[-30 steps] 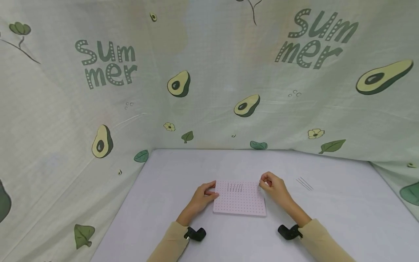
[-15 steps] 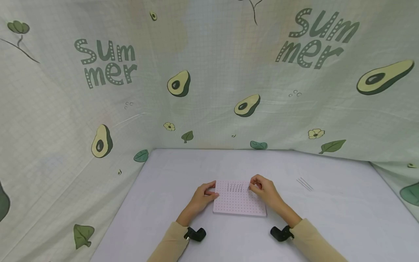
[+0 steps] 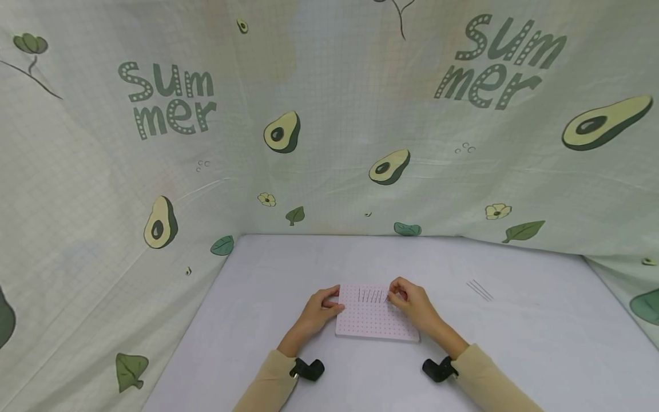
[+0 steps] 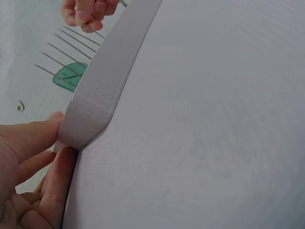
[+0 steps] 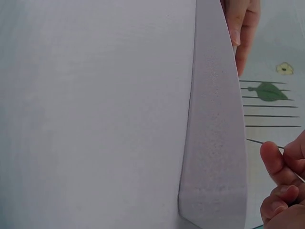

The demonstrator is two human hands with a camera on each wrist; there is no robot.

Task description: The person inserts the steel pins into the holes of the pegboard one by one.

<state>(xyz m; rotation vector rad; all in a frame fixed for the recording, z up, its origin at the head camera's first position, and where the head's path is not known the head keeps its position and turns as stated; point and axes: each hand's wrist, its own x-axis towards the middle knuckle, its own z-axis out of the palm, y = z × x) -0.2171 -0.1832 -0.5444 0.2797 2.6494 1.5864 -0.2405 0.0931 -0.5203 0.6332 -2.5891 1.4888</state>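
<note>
A pink pegboard (image 3: 373, 326) with rows of small holes lies on the table. My left hand (image 3: 315, 311) grips its left edge; in the left wrist view the thumb and fingers (image 4: 59, 169) are at the board's corner. Several thin dark metal pins (image 5: 271, 116) stand in a row along the far part of the board. My right hand (image 3: 410, 299) pinches another thin pin (image 5: 255, 140) between thumb and forefinger, at the right end of that row. This pin tilts compared with the others, its lower end right at the board's surface.
Three loose pins (image 3: 480, 290) lie on the white table (image 3: 540, 343) to the right of the board. A cloth (image 3: 329, 189) printed with avocados and leaves hangs behind and beside the table.
My right hand has moved left from the board's right edge to the end of the pin row, carrying the pin. The left hand and the board have stayed put.
</note>
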